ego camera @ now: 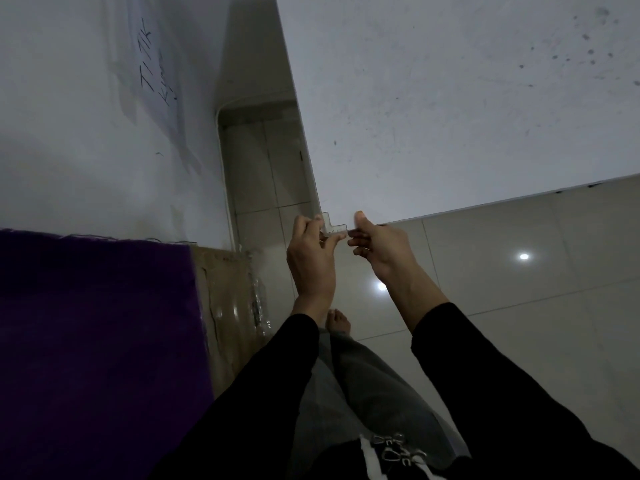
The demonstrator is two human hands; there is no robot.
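Left of the grip and below it lie a purple cloth (97, 323) and, beside that, a taped box (228, 296); neither touches the work. The left hand (311, 252) is curled round the piece (333, 227), thumb and fingers clamped on its left part, so this hand carries it. The piece sits between the two hands, held in the air in front of the wall (433, 109) corner, above the tiled floor (519, 289). The right hand (375, 245) meets the piece's right end with curled fingertips while its thumb stands up clear of it; I cannot tell whether those fingers truly pinch the end or only touch it. The step in hand looks like fitting or adjusting something at that right end. To do it well, I judge the left hand should hold firm and level, with the right working in small moves at the tip, since the piece is small and a slip would drop it to the hard floor. Turning it toward better light would help, because the scene is dim. The piece itself is small, pale and seemingly clear, with a stepped, angular outline like a short L or T, and straight edges; finer detail is too small to tell.
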